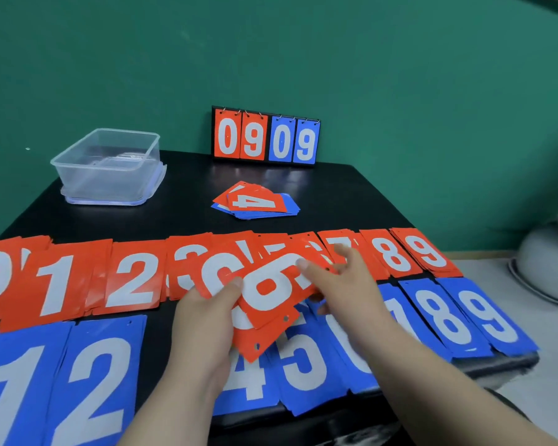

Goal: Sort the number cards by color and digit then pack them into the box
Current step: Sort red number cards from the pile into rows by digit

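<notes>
- I see the 6 card (271,291) held just above the table (181,204), over the middle of the sorted rows. Its long axis runs diagonally and its holed end points toward me.
- It is red with a white digit, and more red cards are fanned under it.
- My left hand (203,323) pinches the fan, with the thumb (236,286) pressed on top.
- My right hand (345,284) has its index finger (305,263) on the card's far corner and its other fingers spread. I cannot tell whether its thumb grips below.
- The red row (132,278) lies beyond the blue row (484,317).
- A mixed pile (255,201), the clear box (110,165) and a scoreboard (266,136) sit farther back.
</notes>
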